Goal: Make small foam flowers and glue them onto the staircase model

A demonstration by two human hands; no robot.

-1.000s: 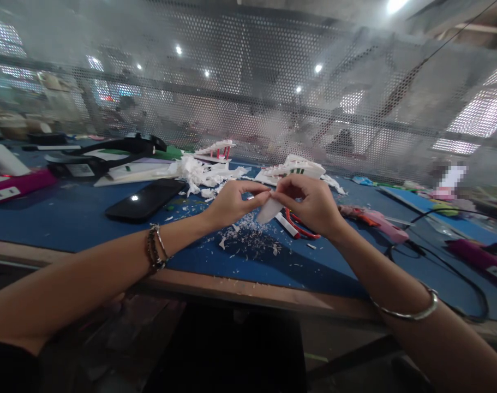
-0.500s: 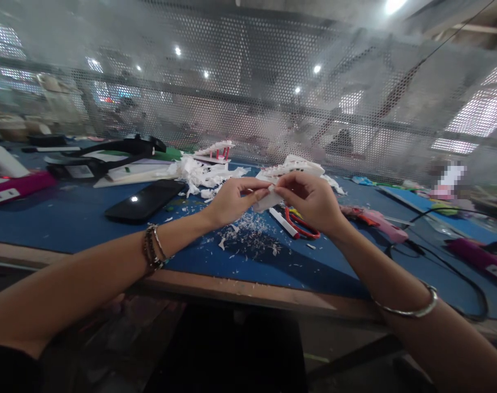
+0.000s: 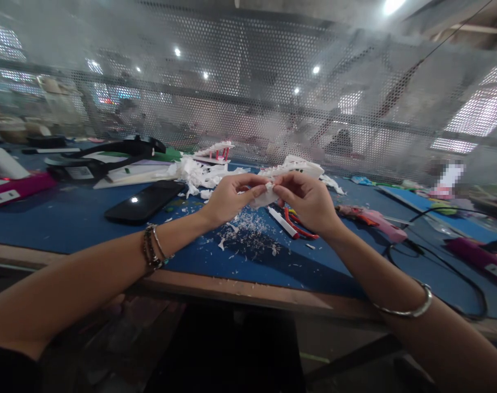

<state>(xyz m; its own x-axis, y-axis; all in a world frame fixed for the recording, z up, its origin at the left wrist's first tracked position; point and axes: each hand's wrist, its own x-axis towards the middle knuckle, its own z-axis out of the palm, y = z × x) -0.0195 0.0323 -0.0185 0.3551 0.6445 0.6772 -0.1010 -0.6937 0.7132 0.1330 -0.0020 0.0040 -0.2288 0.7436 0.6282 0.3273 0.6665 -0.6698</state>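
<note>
Biggest worry for me is a tear. The left hand (image 3: 228, 201) and right hand (image 3: 310, 201) are both closed in a fingertip pinch on the same thin white piece (image 3: 259, 200), with the 2 grips very close together. If they pull unevenly, I'd guess it could crease or rip right between the thumbs.

Second risk is a drop. It's held up off the blue tabletop (image 3: 240, 267), with only fingertips on it, so a slip could land it in the white crumbs (image 3: 252, 232) scattered below. Same colour, so small bits would be a pain to pick out, and some could stick to it. The white pen (image 3: 281, 222) and red-orange handles (image 3: 300, 225) lie just below the right hand too, so a low wrist might knock them. The black phone (image 3: 145, 201) is over to the left, probably safe.

As for looks: it's small, pale and kinda see-through at the lower part, which hangs down below the left fingers. The top, where the fingertips meet, looks whiter and a bit bunched up. Could be film or thin foam, can't tell. The fingers hide its upper edge, so no clue about its full shape.
</note>
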